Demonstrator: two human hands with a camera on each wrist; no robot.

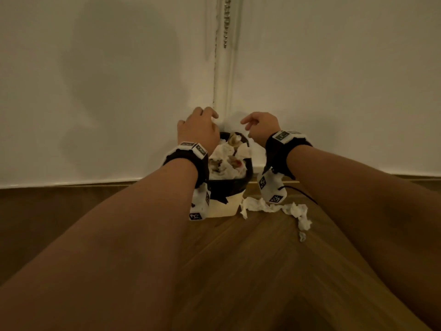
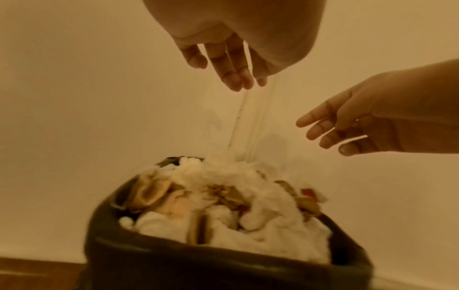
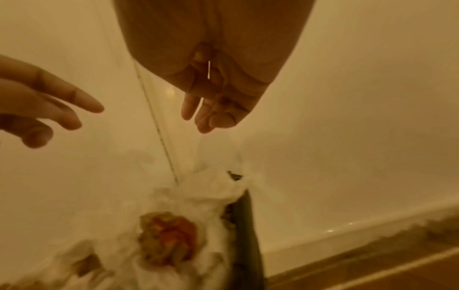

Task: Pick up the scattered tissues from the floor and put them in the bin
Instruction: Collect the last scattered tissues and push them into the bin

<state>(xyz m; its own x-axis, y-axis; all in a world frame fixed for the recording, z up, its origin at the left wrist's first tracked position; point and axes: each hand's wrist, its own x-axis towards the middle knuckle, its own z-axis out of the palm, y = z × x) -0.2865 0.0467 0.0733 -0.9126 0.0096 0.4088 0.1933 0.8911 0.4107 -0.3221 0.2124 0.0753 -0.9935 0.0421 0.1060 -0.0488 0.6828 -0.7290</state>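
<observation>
We see both hands raised above a small bin lined with a black plastic bag (image 1: 229,187), which stands on the brown wooden floor (image 1: 250,259) against a white wall (image 1: 107,91). The left hand (image 1: 199,129) hovers over the bin's left rim with its fingers (image 2: 233,66) hanging loosely downward, relaxed and holding nothing. The right hand (image 1: 261,125) hovers over the right rim, its fingers (image 3: 203,117) likewise slack, slightly spread and empty. Each wrist carries a black strap with white marker-printed blocks (image 1: 272,187). The bin is heaped to its brim with crumpled white tissues (image 2: 261,215), some stained brown and red, mixed with brownish scraps (image 2: 149,192). One long, twisted white tissue (image 1: 276,209) lies on the floor just beside the bin's cream-coloured base (image 1: 222,206), on its right side, with a small grey scrap (image 1: 302,236) near its far end. A vertical seam in the wall (image 1: 216,68) rises behind the bin, and a beaded metal chain (image 1: 227,20) hangs next to it.
</observation>
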